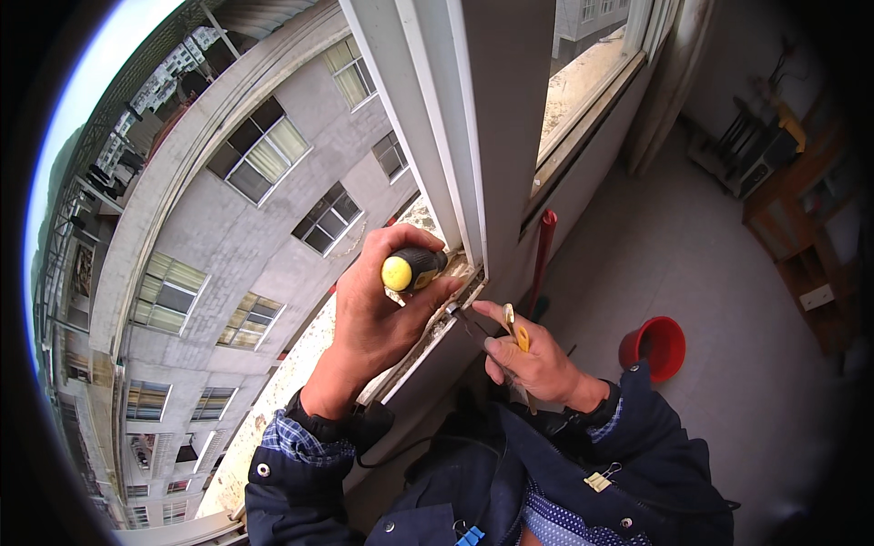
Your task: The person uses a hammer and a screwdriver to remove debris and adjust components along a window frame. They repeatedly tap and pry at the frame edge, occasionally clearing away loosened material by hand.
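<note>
Left hand (pixel 373 314) closed on screwdriver (pixel 414 270), butt leftward; right hand (pixel 542 364), clamped on yellow-handled tool (pixel 523 338), just right of window track (pixel 422 345).

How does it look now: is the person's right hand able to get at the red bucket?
Probably not directly: the right hand holds a yellow-handled tool, and the red bucket seems to stand lower, on the floor. I see nothing blocking the space between, though.

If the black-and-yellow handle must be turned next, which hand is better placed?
Probably the left hand: it grips the black-and-yellow handle beside the window frame, while the right hand holds another, yellow-handled tool.
</note>
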Demonstrator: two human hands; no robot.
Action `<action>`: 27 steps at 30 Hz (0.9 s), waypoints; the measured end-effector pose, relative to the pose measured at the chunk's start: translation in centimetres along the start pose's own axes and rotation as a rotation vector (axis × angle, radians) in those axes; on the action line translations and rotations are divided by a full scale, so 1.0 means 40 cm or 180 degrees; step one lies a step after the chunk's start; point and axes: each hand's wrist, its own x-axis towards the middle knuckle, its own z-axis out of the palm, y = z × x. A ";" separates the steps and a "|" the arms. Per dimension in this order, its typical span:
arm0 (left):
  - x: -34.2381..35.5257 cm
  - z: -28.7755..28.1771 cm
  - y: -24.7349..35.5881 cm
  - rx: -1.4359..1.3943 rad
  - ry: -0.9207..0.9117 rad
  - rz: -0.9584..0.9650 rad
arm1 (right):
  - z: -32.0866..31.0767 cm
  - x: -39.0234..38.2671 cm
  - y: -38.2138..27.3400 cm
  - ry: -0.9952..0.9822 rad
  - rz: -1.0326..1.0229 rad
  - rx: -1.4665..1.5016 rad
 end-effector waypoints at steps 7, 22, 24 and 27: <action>0.024 -0.019 -0.014 -0.0325 -0.0206 -0.0134 | 0.004 -0.019 -0.026 0.0172 0.0114 -0.0561; 0.051 0.004 -0.040 -0.0548 -0.0433 -0.0093 | 0.125 -0.041 -0.305 0.0743 -0.1311 -0.1993; 0.053 0.004 -0.041 -0.0402 -0.0535 0.0000 | 0.132 -0.022 -0.316 0.0878 -0.1201 -0.2267; 0.049 0.003 -0.046 -0.0415 -0.0520 0.0030 | 0.150 -0.049 -0.341 0.0915 -0.1396 -0.2422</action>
